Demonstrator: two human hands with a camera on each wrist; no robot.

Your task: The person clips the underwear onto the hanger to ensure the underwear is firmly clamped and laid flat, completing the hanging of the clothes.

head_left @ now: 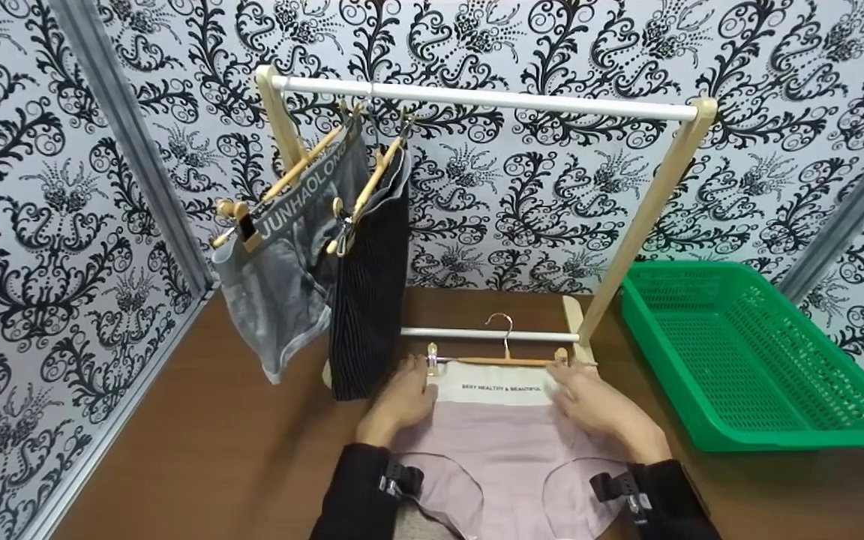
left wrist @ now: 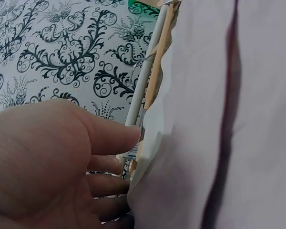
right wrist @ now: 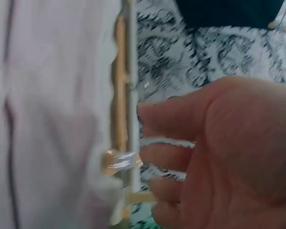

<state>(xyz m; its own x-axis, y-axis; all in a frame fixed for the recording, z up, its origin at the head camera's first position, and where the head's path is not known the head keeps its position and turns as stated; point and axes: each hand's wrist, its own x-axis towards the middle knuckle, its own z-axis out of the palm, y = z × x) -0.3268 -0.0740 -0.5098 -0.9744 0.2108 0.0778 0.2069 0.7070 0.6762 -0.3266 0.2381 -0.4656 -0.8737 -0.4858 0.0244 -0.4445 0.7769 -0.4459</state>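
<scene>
Pale pink underpants [head_left: 492, 442] with a cream printed waistband lie in front of me, their waist clipped to a wooden hanger [head_left: 503, 361]. My left hand [head_left: 406, 394] is by the left clip [head_left: 433, 358]; in the left wrist view its thumb and fingers reach the waistband edge, fingertips partly hidden. At the other end, my right hand [head_left: 601, 405] is beside the right clip [right wrist: 119, 162]. The right wrist view shows its fingers extended, apart from that clip and holding nothing.
A wooden rack with a white rail [head_left: 492, 101] stands behind. Grey underpants [head_left: 282, 277] and a black striped garment [head_left: 370, 300] hang from its left end on clip hangers. A green plastic basket [head_left: 672, 375] sits at the right on the brown table [head_left: 199, 450].
</scene>
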